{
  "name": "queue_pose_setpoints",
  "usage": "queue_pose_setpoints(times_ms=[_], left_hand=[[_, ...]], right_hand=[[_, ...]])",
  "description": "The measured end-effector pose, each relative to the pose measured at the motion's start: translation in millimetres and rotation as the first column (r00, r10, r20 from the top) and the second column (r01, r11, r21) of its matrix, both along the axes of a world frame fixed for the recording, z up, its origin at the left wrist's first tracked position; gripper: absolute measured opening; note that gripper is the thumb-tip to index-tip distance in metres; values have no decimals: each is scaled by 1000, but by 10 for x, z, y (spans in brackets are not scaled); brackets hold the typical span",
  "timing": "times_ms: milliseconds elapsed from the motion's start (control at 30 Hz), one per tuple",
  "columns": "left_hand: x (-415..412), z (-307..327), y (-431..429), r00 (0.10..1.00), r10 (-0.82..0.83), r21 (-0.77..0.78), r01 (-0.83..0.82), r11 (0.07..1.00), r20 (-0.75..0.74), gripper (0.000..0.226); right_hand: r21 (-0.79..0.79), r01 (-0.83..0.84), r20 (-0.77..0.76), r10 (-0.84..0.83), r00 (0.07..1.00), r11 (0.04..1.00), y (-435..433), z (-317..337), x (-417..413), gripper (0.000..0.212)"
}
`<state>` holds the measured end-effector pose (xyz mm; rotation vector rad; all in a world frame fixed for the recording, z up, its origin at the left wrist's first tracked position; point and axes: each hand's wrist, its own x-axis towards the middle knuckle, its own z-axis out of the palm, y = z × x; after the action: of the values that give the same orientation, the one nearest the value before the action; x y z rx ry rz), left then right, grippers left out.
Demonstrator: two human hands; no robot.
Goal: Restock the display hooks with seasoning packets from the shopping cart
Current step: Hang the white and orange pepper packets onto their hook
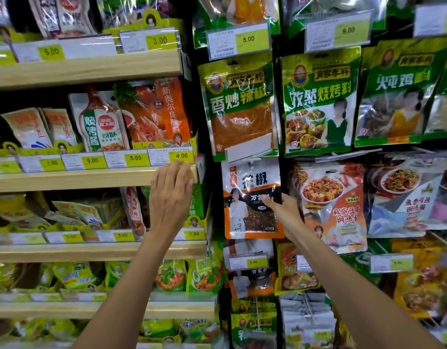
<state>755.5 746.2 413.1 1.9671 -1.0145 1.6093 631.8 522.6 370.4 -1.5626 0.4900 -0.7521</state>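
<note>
A white, black and orange peppercorn packet [247, 187] hangs at a display hook [252, 157] under a flipped-up blank price tag holder [250, 147]. My right hand [284, 210] grips the packet's right edge, thumb on its front. My left hand [170, 195] reaches up to the wooden shelf edge [91, 178], fingers spread over its right end, holding nothing. The shopping cart is out of view.
Green seasoning packets [240, 104] hang above on the hook wall, with orange ones [333, 205] to the right. More packets of the same kind [250, 270] hang below. Wooden shelves with pouches and yellow price tags [135, 158] fill the left side.
</note>
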Motion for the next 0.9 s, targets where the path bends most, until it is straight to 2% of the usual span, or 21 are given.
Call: queue_pose_setpoints(times_ms=[100,200,333,400,567,700,767,800,900], left_hand=[[8,-11,29,1000,-15,19,15,1000,-3,34],[8,-7,48,1000,-25,36,26,999,-16,35],[-30,-8,56,998,-37,37,38,999,-41,35],[-75,-12,59,998,-46,25,47,999,-44,36],[-258,-204,8,994,-104,-40,103,994,-22,32],[-592,-623,-254,955,-257,-26,256,966,-150,26],[-838,-862,-437,879,-344,-26,356,934,-330,30],[-974,-981,-531,800,-398,-58,418,907,-449,30],[-1399,-1355,-829,461,-472,-205,518,831,-751,26]], right_hand=[[-2,30,-52,-30,998,1000,-52,24,172,61],[-61,96,-109,-103,989,993,-90,25,292,70],[-167,162,-236,-199,951,973,-72,1,332,66],[-218,211,-242,-262,934,953,-17,-24,273,67],[-351,261,-115,-318,941,899,241,-115,-108,49],[-358,242,-65,-283,957,902,334,-430,-683,33],[-359,247,-117,-306,945,900,293,-641,-1048,29],[-363,258,-149,-329,932,895,257,-756,-1244,27],[-324,324,-243,-410,879,889,144,-1132,-1883,27]])
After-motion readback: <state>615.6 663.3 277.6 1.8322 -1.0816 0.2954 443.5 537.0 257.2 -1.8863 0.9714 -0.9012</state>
